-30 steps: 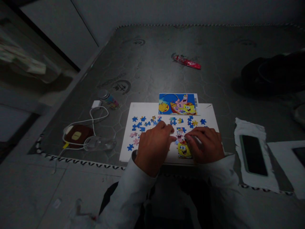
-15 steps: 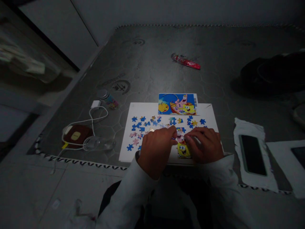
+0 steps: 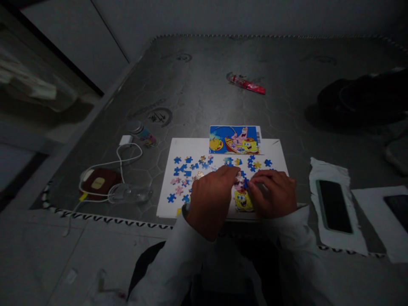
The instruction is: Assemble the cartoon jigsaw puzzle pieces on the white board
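Observation:
A white board lies on the dark mat with several loose blue, pink and yellow puzzle pieces scattered on it. A joined patch with a yellow cartoon figure sits near the board's front edge. My left hand rests on the board, fingers bent, fingertips pressed at the patch's upper left. My right hand lies beside the patch on its right, fingers curled, pinching a small blue piece at the patch's top. A colour reference picture lies at the board's far edge.
Left of the board lie a white charger with cable, a brown round case, a clear plastic bottle and a small can. A red wrapper lies farther back. A phone rests on white paper at the right.
My left hand has slid slightly right and forward toward the joined patch. My right hand's fingertips have closed in at the patch's top. The view has shifted a little.

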Demonstrator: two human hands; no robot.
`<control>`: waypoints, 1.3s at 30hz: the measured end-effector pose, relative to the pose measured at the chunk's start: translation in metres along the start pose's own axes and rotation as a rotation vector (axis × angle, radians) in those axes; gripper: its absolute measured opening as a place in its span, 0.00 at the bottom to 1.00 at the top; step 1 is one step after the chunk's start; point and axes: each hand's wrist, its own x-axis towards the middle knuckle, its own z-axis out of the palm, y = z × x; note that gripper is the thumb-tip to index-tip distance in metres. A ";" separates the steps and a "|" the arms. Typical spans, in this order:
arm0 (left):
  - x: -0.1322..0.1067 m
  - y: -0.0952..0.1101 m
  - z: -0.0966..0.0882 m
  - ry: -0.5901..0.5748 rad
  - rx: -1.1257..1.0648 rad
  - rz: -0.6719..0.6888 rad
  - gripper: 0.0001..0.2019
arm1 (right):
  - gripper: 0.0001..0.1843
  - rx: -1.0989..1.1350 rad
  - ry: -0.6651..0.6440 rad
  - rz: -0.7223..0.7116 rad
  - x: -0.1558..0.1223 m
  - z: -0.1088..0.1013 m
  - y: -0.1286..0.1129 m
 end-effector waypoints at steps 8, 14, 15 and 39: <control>0.006 0.000 0.000 -0.162 0.056 0.051 0.14 | 0.09 -0.049 0.059 0.127 0.000 0.009 -0.011; 0.008 -0.002 0.006 -0.134 0.030 0.064 0.13 | 0.12 -0.113 0.050 0.102 0.000 0.013 -0.009; 0.008 -0.002 0.007 -0.130 0.029 0.064 0.13 | 0.12 -0.112 0.051 0.130 0.000 0.013 -0.011; 0.009 -0.003 0.006 -0.159 -0.001 0.053 0.13 | 0.08 -0.119 0.068 0.216 0.000 0.010 -0.018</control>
